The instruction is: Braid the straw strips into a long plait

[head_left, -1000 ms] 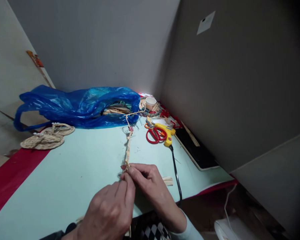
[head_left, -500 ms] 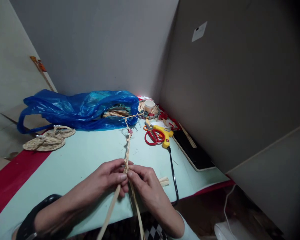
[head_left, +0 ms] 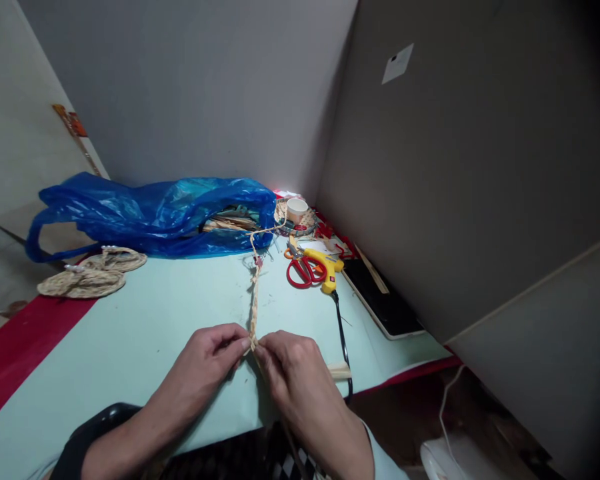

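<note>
A braid of pale dried-leaf strips [head_left: 255, 300] runs from the back of the table toward me, with a small pinkish clip or tie near its far part. At its near end my left hand [head_left: 211, 357] pinches the braid from the left, thumb and index finger closed. From the right, my right hand [head_left: 300, 373] grips the same end with its fingers curled in. Loose strand ends hang below my right hand, mostly hidden by it. A short flat strip [head_left: 339, 371] lies just right of my right hand.
A blue plastic bag [head_left: 155, 217] with dried strips inside lies at the back. Woven sandals [head_left: 83, 281] sit at left. Red-handled scissors [head_left: 306, 273] and a yellow glue gun [head_left: 329, 270] with a black cord lie right. Beyond are a roll of tape [head_left: 297, 211] and a black tablet-like slab [head_left: 384, 300].
My left hand has drawn slightly left and its fingers have closed into a pinch. The long strip that hung below it has gone from there. My right hand has turned further over.
</note>
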`<action>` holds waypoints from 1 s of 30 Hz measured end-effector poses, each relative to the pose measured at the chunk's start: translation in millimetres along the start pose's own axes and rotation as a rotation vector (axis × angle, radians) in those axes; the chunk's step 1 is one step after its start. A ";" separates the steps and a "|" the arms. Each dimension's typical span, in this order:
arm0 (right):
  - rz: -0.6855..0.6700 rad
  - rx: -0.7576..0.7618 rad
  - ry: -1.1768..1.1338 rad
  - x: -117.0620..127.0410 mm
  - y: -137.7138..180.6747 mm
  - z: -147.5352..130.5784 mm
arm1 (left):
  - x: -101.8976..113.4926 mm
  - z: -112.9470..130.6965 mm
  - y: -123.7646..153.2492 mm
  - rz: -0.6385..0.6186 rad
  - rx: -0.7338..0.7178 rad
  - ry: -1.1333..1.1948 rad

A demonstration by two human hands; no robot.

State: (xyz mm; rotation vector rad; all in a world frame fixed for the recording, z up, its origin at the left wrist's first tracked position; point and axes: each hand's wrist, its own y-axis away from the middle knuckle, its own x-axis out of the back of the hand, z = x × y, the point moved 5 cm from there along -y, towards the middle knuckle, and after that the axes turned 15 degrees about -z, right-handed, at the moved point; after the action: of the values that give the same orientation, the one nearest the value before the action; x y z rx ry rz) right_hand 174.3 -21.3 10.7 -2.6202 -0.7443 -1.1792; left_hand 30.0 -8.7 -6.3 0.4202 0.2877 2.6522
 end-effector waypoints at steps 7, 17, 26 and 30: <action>0.253 0.053 0.584 -6.0 11.7 -22.6 | -2.4 1.2 -2.2 0.012 -0.006 -0.030; 0.403 0.299 0.819 -30.7 17.7 -45.2 | -7.4 1.2 2.0 -0.031 -0.012 0.130; 0.324 0.397 0.596 -37.5 36.9 -34.9 | -5.9 -6.3 6.3 -0.078 0.022 0.295; 0.185 0.318 0.052 6.6 43.9 -18.4 | -4.3 -1.0 11.2 -0.110 0.000 0.318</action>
State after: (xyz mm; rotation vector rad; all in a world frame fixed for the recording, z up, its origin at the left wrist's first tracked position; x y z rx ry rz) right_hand 188.4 -63.1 30.0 -2.3299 -0.6071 -0.9829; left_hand 29.0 -20.7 -5.3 -0.0210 0.3956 2.6024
